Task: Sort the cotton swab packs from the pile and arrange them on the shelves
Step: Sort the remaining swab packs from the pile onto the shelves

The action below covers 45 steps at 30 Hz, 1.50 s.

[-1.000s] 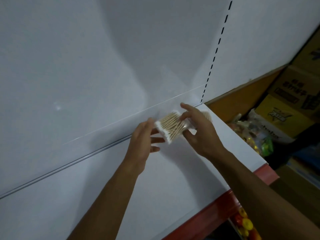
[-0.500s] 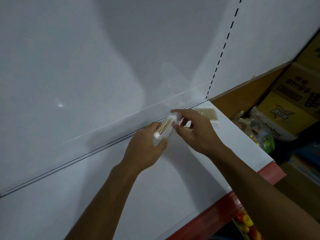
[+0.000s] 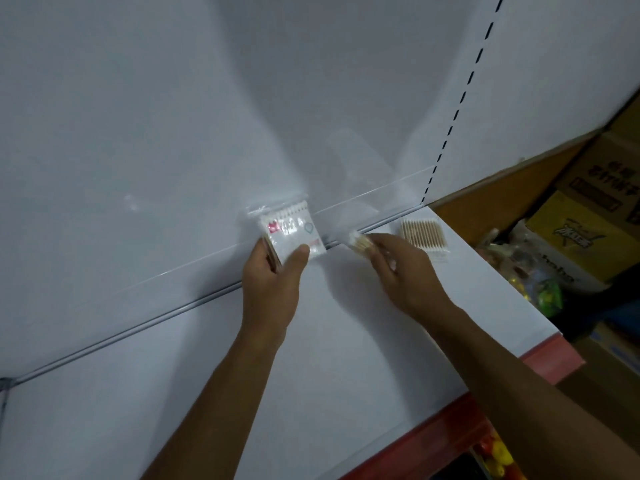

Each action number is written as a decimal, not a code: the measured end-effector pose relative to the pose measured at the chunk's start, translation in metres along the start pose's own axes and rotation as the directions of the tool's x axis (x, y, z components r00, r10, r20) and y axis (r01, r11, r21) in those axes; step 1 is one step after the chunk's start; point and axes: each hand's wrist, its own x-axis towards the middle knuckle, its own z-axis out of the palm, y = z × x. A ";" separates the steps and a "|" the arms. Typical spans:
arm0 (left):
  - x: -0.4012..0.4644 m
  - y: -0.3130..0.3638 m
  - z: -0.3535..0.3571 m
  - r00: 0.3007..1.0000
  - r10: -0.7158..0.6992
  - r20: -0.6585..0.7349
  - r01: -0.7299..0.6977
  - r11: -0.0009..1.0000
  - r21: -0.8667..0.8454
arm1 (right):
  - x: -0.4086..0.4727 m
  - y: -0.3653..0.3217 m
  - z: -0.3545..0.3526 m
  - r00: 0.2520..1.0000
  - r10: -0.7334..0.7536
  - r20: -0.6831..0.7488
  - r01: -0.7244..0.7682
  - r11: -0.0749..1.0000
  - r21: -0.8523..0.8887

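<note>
I see my left hand [image 3: 273, 289] gripping a clear printed swab pack [image 3: 292, 237] upright, swabs vertical; my right hand [image 3: 405, 271] pinches a wooden-stemmed pack [image 3: 360, 241] above the white shelf [image 3: 311, 358], long axis unclear.

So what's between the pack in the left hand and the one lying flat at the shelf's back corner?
The right hand, holding another pack, in the head view.
</note>
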 end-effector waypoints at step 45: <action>-0.028 -0.006 -0.009 0.971 -0.114 -0.209 0.121 0.992 0.021 | -0.024 -0.067 0.000 0.786 0.524 0.329 -0.558 0.371 0.742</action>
